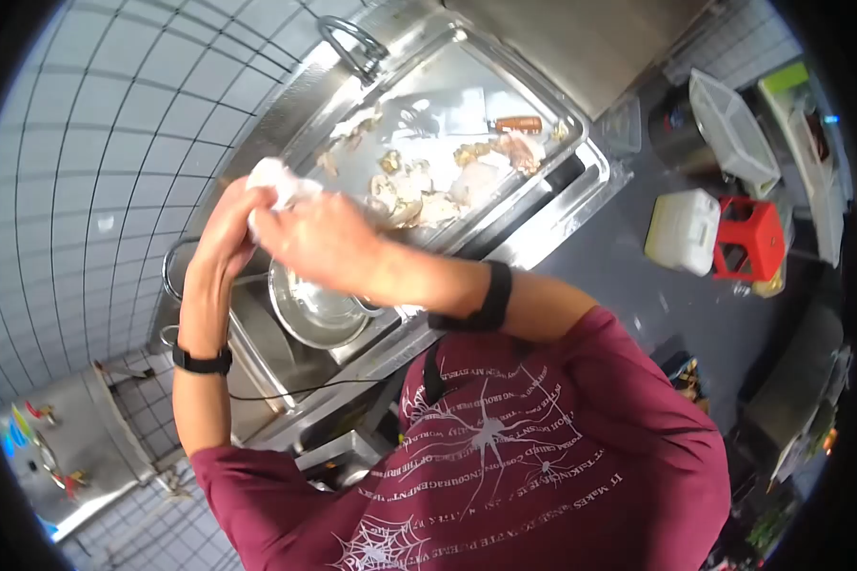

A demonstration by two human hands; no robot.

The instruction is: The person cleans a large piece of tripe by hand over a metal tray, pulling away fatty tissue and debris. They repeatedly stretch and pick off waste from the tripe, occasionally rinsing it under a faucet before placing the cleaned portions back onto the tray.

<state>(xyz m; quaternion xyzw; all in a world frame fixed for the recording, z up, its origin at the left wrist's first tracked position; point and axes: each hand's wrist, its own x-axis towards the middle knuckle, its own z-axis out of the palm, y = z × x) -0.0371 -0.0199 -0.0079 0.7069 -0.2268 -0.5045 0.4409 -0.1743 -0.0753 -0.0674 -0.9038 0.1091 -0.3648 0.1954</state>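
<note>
My left hand (227, 226) is closed round a soft white piece (274, 179) with a faint pink tint, raised in front of the wall. My right hand (319, 240), somewhat blurred, grips the same piece from the other side, its fingers meeting those of the left. I cannot tell whether the piece is meat or cloth. Behind the hands lies a large metal tray (438, 71) with pale raw meat pieces (414, 190) along its near part. A cleaver with a wooden handle (519, 124) rests in the tray. Below the hands sits a round metal bowl (322, 314).
A chrome faucet (352, 48) rises at the tray's far corner, beside the tiled wall (133, 124). The bowl stands at a metal sink (262, 333). To the right, on the dark floor, are a red plastic stool (750, 238) and a white container (684, 231).
</note>
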